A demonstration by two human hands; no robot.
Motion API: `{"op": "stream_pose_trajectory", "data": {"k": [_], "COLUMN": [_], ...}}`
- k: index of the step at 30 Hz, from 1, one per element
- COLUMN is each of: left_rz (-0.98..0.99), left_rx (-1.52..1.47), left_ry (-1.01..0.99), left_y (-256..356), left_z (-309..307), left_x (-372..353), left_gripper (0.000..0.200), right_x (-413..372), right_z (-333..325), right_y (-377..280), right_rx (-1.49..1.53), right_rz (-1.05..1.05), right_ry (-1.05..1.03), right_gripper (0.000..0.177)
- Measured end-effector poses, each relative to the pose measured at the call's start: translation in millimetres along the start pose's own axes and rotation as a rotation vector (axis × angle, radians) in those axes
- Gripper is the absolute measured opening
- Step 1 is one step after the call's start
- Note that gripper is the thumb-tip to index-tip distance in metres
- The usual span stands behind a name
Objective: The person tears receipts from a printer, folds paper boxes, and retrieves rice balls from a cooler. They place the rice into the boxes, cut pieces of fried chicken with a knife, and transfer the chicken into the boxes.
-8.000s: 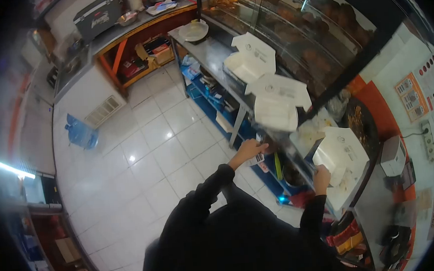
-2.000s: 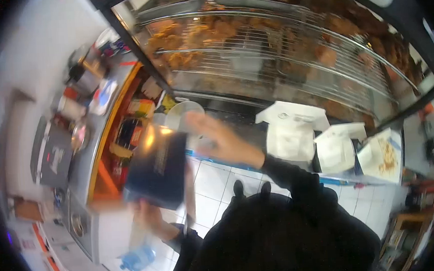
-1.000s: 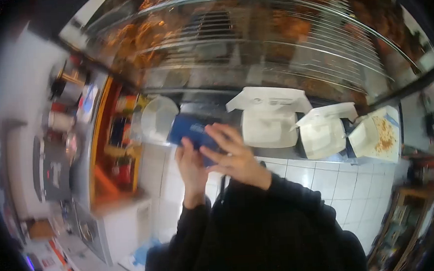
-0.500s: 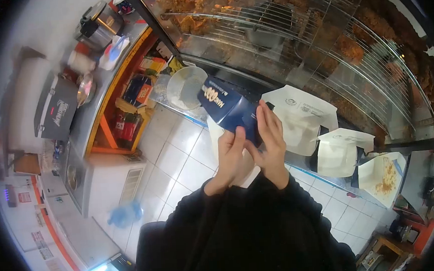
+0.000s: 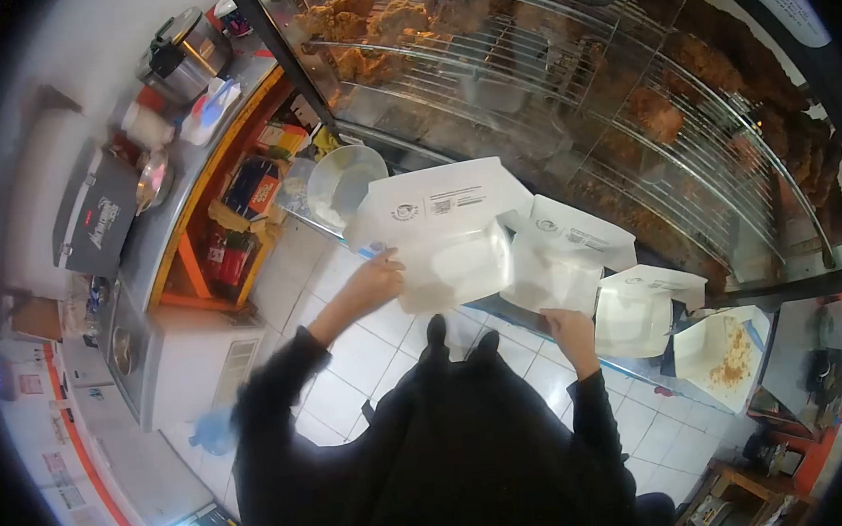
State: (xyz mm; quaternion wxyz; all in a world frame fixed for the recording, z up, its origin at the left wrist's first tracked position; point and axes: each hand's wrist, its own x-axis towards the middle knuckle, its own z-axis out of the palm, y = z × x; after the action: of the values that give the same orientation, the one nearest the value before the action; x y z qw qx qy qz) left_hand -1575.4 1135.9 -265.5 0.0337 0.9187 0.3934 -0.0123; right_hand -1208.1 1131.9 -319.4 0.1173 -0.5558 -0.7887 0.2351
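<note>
A white takeaway box [image 5: 455, 266] stands opened out at the ledge before the glass case, its printed lid raised. My left hand [image 5: 376, 280] is at the box's left edge, fingers closed on it. To the right of that box is a second open white box [image 5: 555, 272]. My right hand [image 5: 568, 331] is by the second box's lower edge, fingers curled; whether anything is between them is too small to tell. A third white box [image 5: 632, 319] and a fourth box [image 5: 726, 360] with orange crumbs stand farther right.
A glass case [image 5: 566, 119] with wire racks and fried pieces runs along the front. At its left is a clear round tub [image 5: 346, 176]. A metal counter [image 5: 181, 196] over orange shelves stands left. A blue bottle [image 5: 214, 432] is on the tiled floor.
The dark blue folded box between my hands now shows as an open white box beside the others. My hands have parted, the left moving left and the right moving right.
</note>
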Motion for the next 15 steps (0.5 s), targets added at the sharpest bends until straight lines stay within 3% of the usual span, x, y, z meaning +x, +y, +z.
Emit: {"op": "stream_pose_trajectory", "data": {"k": [3,9,13,15], "left_rz": [0.055,0.138,-0.014,-0.157], "left_rx": [-0.099,0.101,0.097,0.024], "left_ry": [0.195,0.022,0.139,0.198], "left_y": [-36,-58,-45,-32], "left_z": [31,24,64,69], "left_x": [0,18,38,46], "left_gripper": [0.005,0.005,0.012,0.027], "right_x": [1,2,2,-3], "right_z": [-5,-10,-9,-18], "right_y": [5,30,36,26], "right_rx": [-0.050,0.090,0.066,-0.089], "right_rz": [0.039,0.069,-0.079,-0.161], "right_ry": [0.079,0.119,0.057,0.160], "right_gripper": [0.015,0.013,0.016,0.030]}}
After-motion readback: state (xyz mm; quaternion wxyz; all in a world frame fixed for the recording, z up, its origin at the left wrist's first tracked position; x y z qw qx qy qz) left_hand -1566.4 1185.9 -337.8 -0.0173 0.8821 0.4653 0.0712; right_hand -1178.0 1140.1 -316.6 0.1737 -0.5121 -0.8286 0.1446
